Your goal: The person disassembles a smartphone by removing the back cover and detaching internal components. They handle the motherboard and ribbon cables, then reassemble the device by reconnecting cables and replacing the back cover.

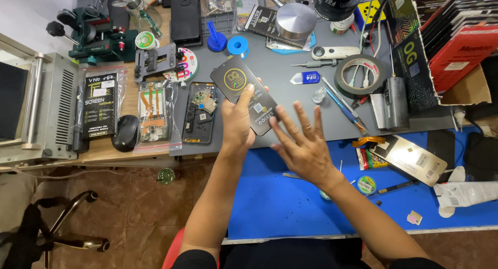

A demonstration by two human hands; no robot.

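Opened phone (200, 113); black mouse (125, 132); tape roll (362, 75); blue mat (290, 201).

— How is the light?
— Bright and even from above. Shadows around the round metal disc (296, 20) are soft and short, and its top gives off a pale sheen.
— Sharpness?
— Crisp near the disc; the right hand (305, 147) below it is slightly smeared. Far from the disc, edges bow outward.
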